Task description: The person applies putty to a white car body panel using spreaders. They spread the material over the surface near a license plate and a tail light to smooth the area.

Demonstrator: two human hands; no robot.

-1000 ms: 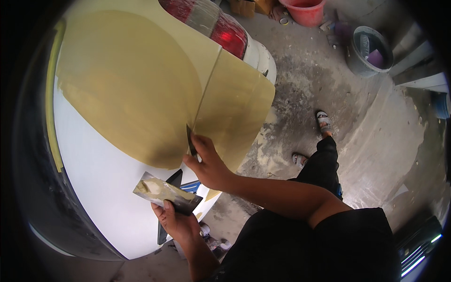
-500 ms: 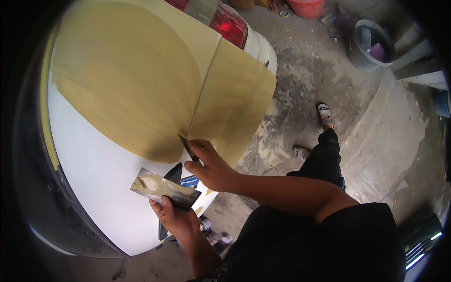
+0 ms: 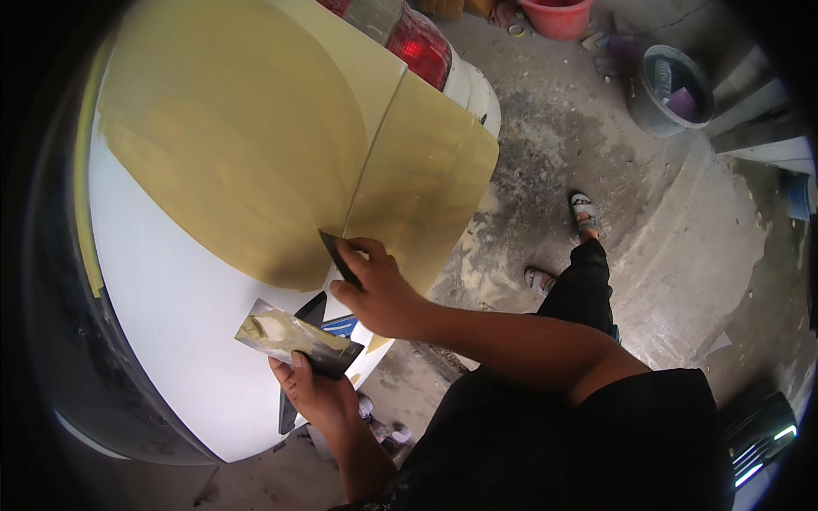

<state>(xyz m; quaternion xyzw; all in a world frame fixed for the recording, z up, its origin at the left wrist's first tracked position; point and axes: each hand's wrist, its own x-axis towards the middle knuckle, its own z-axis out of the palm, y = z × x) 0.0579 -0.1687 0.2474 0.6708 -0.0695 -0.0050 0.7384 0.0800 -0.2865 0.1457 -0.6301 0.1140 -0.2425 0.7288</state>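
My right hand [image 3: 382,294] grips a dark, flat putty scraper [image 3: 336,254]. Its tip meets the car body at the lower end of a panel seam [image 3: 375,146], where tan putty [image 3: 226,145] covers both sides. Below and to the left, my left hand [image 3: 319,396] pinches the edge of a wide metal putty knife [image 3: 292,339], thumb on top and fingers beneath. A pale lump of putty [image 3: 271,327] sits on that blade, with smears around it. Bare white paint [image 3: 162,298] borders the tan area.
A red tail light [image 3: 420,53] and white bumper corner [image 3: 473,98] are at the top. On the concrete floor stand a grey bucket [image 3: 671,94] and a red basin [image 3: 558,17]. My sandalled foot [image 3: 584,213] is to the right. Yellow tape [image 3: 85,196] edges the dark glass.
The scraper has turned, so more of its flat face shows, and my right fingers have shifted along it. My left hand and the loaded putty knife keep nearly the same place.
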